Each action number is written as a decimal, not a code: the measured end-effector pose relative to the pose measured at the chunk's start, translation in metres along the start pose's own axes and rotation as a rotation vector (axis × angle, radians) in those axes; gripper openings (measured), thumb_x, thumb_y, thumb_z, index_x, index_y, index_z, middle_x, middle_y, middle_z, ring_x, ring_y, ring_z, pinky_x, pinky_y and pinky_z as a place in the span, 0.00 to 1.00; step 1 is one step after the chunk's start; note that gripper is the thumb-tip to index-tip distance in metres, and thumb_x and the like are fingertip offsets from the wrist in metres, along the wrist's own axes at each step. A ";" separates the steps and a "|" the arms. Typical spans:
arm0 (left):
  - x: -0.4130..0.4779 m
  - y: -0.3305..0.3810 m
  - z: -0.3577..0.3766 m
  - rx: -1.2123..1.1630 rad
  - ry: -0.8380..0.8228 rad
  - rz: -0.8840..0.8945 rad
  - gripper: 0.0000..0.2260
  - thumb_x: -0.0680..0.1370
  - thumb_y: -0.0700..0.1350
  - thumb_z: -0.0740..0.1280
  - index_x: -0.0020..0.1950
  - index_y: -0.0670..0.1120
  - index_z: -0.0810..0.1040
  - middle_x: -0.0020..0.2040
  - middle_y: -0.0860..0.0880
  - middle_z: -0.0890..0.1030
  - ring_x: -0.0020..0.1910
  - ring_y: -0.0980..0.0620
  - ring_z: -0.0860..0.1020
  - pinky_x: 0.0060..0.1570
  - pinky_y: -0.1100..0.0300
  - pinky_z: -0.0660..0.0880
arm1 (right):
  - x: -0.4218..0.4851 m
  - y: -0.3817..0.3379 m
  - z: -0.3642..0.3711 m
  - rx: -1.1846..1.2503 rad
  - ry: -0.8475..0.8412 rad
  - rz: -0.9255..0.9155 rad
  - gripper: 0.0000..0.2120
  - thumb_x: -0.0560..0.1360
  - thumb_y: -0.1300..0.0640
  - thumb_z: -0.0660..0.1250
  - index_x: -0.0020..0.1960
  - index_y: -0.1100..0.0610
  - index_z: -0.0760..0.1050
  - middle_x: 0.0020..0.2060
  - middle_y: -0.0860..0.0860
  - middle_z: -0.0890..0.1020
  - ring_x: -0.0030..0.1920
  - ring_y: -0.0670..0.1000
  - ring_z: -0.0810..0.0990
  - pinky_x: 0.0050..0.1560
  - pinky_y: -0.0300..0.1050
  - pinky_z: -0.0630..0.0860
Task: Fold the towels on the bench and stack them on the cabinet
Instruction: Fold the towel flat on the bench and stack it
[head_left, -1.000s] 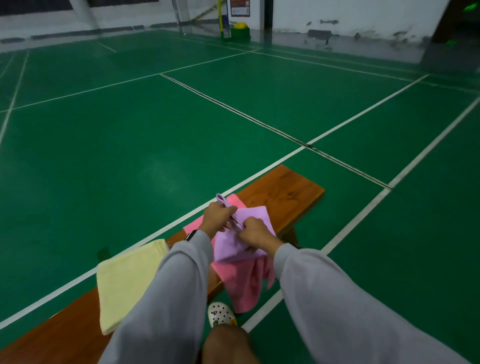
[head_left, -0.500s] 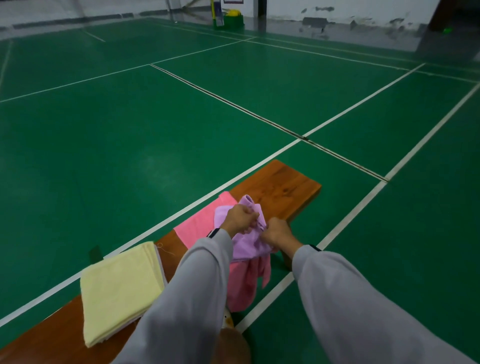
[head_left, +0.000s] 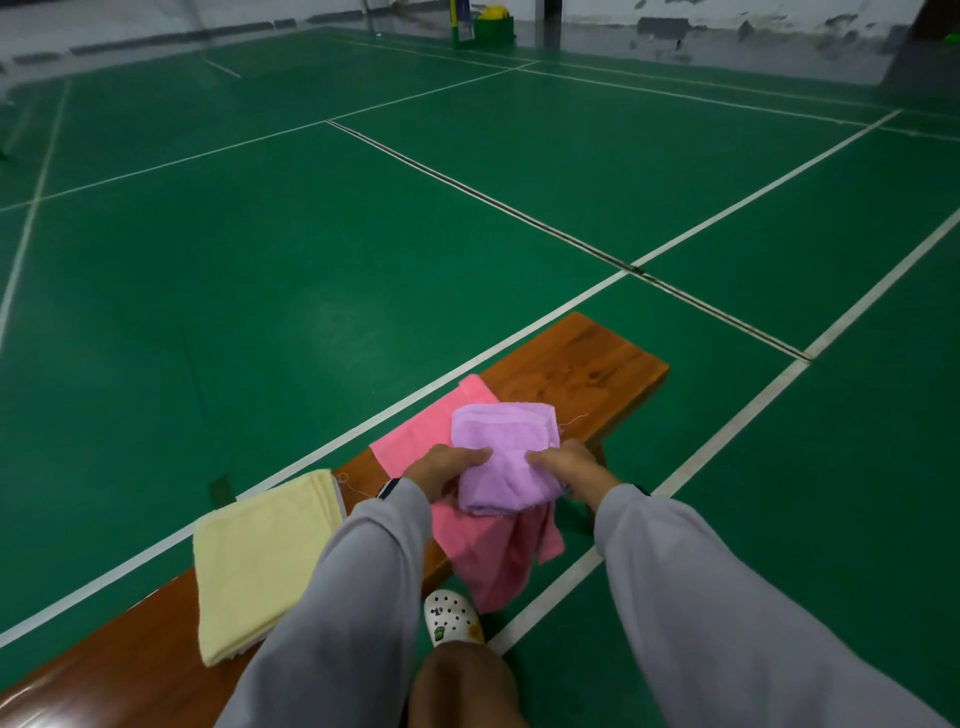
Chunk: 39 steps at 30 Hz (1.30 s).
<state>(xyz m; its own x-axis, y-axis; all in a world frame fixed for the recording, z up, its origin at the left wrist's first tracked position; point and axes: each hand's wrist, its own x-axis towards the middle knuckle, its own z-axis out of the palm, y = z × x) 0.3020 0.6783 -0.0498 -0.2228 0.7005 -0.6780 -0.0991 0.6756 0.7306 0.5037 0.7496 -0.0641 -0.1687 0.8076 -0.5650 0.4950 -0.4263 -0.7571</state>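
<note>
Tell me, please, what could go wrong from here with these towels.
1. The purple towel is held only at its sides by the left hand and right hand; its folds may open if either grip slackens.
2. The pink towel hangs over the bench edge and could slide to the floor.

Left hand (head_left: 448, 467) and right hand (head_left: 567, 460) reach forward side by side, thumbs on top pinching the purple towel (head_left: 504, 439), fingers seemingly curled beneath
</note>
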 end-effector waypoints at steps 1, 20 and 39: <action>-0.004 -0.001 0.004 -0.017 -0.073 -0.029 0.26 0.73 0.48 0.79 0.65 0.34 0.78 0.48 0.39 0.85 0.40 0.44 0.84 0.37 0.52 0.82 | -0.005 -0.004 -0.001 -0.088 0.015 -0.023 0.29 0.73 0.50 0.76 0.68 0.63 0.76 0.63 0.58 0.81 0.61 0.60 0.80 0.55 0.47 0.78; -0.134 0.043 -0.054 -0.249 0.078 0.153 0.15 0.80 0.42 0.62 0.33 0.50 0.70 0.21 0.54 0.63 0.17 0.58 0.64 0.18 0.70 0.60 | -0.095 -0.112 0.028 0.351 0.023 -0.197 0.10 0.77 0.56 0.69 0.39 0.58 0.73 0.25 0.55 0.69 0.21 0.50 0.65 0.24 0.36 0.62; -0.266 -0.040 -0.220 -0.330 0.362 0.240 0.06 0.79 0.47 0.68 0.46 0.45 0.77 0.33 0.48 0.78 0.27 0.51 0.78 0.27 0.62 0.74 | -0.202 -0.173 0.196 0.127 -0.286 -0.169 0.09 0.75 0.64 0.63 0.37 0.57 0.72 0.23 0.53 0.70 0.17 0.50 0.68 0.23 0.36 0.68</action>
<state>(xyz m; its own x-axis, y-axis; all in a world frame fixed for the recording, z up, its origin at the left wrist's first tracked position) 0.1518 0.4138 0.1192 -0.5908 0.6626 -0.4603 -0.2905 0.3576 0.8875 0.2854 0.5799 0.1166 -0.4798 0.7318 -0.4840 0.3332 -0.3583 -0.8721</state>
